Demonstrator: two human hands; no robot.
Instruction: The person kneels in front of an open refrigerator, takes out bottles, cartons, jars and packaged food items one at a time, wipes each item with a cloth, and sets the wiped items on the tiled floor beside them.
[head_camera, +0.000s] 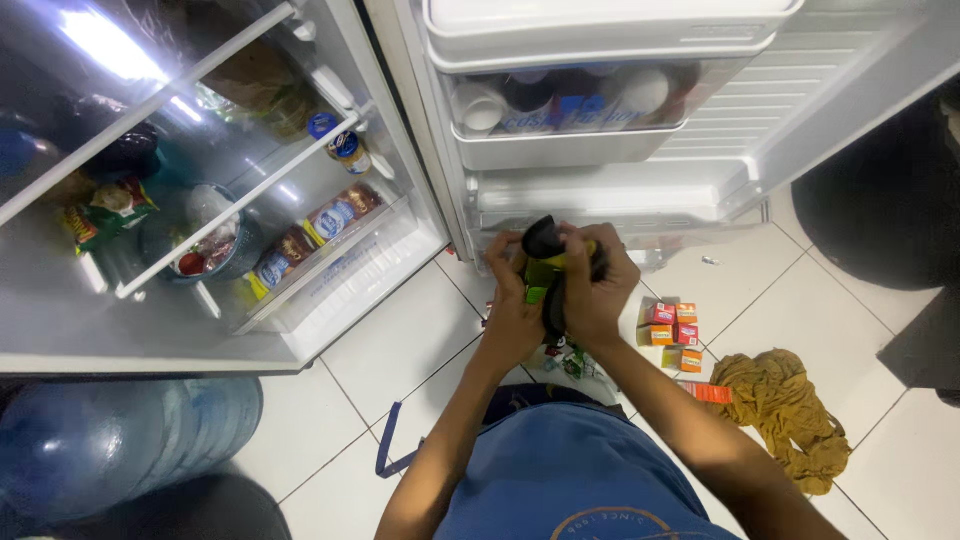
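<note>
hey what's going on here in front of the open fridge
A person in a blue shirt stands at an open fridge, gripping a dark bottle with a green and yellow label in both hands. The left hand wraps its lower part; the right hand closes around it from the other side, near the top. The bottle is up in front of the fridge door shelves. On the tiled floor below lie small orange and red boxes and a crumpled mustard cloth.

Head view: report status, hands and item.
Left hand and right hand both grip dark bottle. Open fridge door directly ahead. Small boxes on floor.
</note>
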